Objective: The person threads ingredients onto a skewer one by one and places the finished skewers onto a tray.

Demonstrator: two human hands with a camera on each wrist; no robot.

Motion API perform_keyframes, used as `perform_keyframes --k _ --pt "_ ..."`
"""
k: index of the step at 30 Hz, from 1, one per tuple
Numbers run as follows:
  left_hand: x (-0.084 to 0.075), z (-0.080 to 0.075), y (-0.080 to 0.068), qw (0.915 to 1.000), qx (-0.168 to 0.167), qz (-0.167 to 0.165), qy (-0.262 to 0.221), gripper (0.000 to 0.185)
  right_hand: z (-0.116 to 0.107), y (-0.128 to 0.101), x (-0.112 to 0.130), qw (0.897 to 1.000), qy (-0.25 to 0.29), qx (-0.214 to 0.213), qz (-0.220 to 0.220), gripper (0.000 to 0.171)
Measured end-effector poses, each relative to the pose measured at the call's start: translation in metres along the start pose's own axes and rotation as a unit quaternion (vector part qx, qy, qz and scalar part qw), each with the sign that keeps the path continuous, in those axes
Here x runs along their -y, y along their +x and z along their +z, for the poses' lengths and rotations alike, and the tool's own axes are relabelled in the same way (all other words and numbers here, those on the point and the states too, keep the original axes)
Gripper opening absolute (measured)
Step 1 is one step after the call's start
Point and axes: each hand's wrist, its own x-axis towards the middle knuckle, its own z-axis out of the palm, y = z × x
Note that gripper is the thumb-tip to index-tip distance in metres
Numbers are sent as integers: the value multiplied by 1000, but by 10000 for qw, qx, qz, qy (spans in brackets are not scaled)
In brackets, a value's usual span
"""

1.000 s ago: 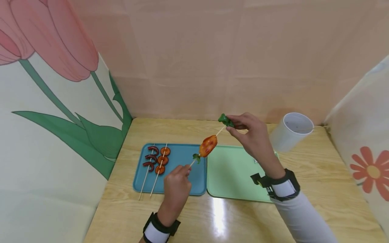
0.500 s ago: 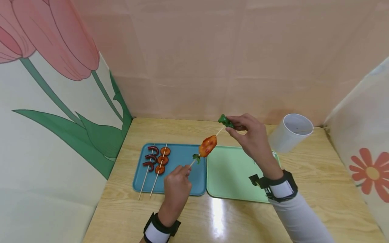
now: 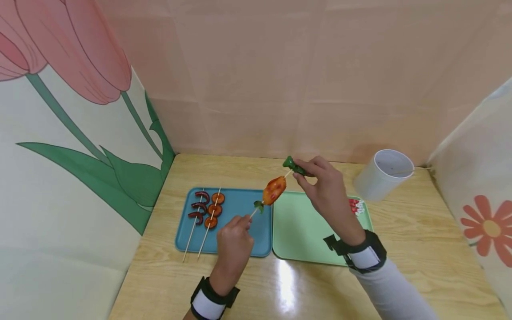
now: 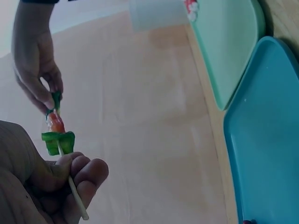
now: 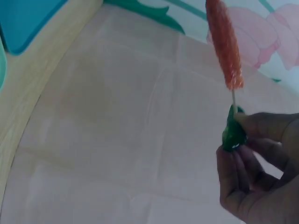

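Observation:
My left hand (image 3: 236, 229) pinches the lower end of a wooden skewer (image 3: 254, 214) held in the air over the blue tray (image 3: 240, 231). On the skewer sit a small green piece (image 3: 258, 206) and an orange slice (image 3: 274, 190). My right hand (image 3: 306, 171) pinches a second green piece (image 3: 291, 164) at the skewer's upper tip. The left wrist view shows my left hand (image 4: 70, 172) round the stick (image 4: 74, 196) below the green piece (image 4: 58, 141). In the right wrist view my right hand's fingers (image 5: 254, 126) hold the green piece (image 5: 233, 135) under the orange slice (image 5: 225, 44).
Two filled skewers (image 3: 206, 209) lie at the blue tray's left side. A green tray (image 3: 304, 231) lies to its right with small red pieces (image 3: 355, 206) at its far corner. A white cup (image 3: 383, 174) stands at the back right. Printed panels wall in the wooden table (image 3: 420, 249).
My right hand with the green piece has moved slightly left and down along the skewer toward the orange slice. The red pieces on the green tray have come into view. My left hand keeps its hold.

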Motion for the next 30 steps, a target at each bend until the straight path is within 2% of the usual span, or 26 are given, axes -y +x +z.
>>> perform_keyframes --k 7,11,15,21,24,26,30 --pt "-2 1 3 9999 -86 48 133 30 9 -9 9 9998 -125 164 -15 37" --pt "-4 -1 7 9994 -134 86 298 28 13 -12 7 9995 -150 240 116 37" --pt "-2 -1 5 9994 -118 22 339 30 18 -14 4 9990 -124 395 168 38" --pt "9 2 0 9994 -6 -121 326 28 12 -12 -4 9963 375 722 291 39" --pt "18 4 -3 9978 190 -363 530 20 2 -12 -13 9937 467 892 493 37" --pt "25 5 -7 9946 477 -650 656 14 -5 -13 -19 9920 375 1007 661 34" --pt "40 8 -17 9787 1222 -1397 872 19 -19 -18 -32 9859 265 1411 855 30"
